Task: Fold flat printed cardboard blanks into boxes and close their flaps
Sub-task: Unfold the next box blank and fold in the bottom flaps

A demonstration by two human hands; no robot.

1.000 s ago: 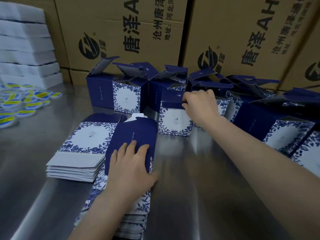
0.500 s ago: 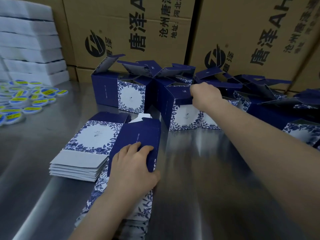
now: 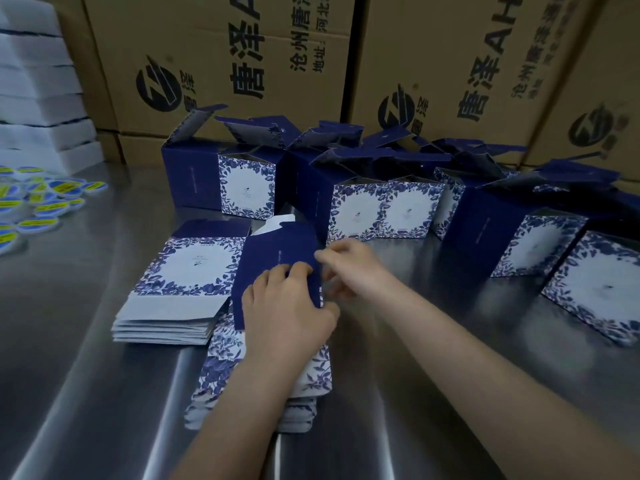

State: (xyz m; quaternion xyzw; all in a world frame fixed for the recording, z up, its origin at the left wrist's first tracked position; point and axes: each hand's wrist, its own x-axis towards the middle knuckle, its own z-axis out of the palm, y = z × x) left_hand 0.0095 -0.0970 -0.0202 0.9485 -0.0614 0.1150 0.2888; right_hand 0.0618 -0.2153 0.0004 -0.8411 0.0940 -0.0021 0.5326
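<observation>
A flat dark-blue blank (image 3: 273, 261) lies on top of the nearer stack of blanks (image 3: 311, 375). My left hand (image 3: 287, 306) rests on it, fingers curled over its right edge. My right hand (image 3: 349, 268) is at the same edge, fingers pinching the cardboard; blur hides the exact grip. A second stack of flat blanks (image 3: 180, 282) with a blue floral print lies to the left. Several folded boxes (image 3: 367, 209) with open top flaps stand in a row behind.
The steel table (image 3: 415, 393) carries round yellow-and-blue stickers (image 3: 41, 202) at the left. White foam slabs (image 3: 38, 84) are stacked at the far left. Large brown cartons (image 3: 450, 64) form a wall behind the boxes.
My right hand let go of the folded box in the back row and came back to the right edge of the top blank. My left hand stayed on the blank.
</observation>
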